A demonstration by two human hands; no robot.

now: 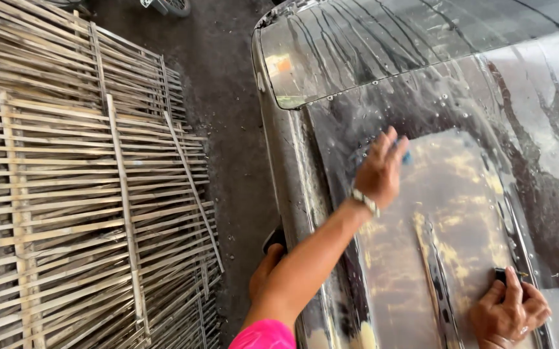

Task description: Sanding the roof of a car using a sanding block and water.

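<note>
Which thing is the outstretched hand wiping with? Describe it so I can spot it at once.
Start at the wet, soapy car hood filling the right side. Near its upper middle, the left hand presses flat on the metal. The blue sponge peeks from under its fingers, the only blue patch on the hood.

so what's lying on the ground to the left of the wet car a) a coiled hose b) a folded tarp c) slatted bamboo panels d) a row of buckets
c: slatted bamboo panels lie flat on the dark ground beside the wet car, while the left hand presses a blue sponge on the car's surface and the right hand rests nearer the camera.
</note>
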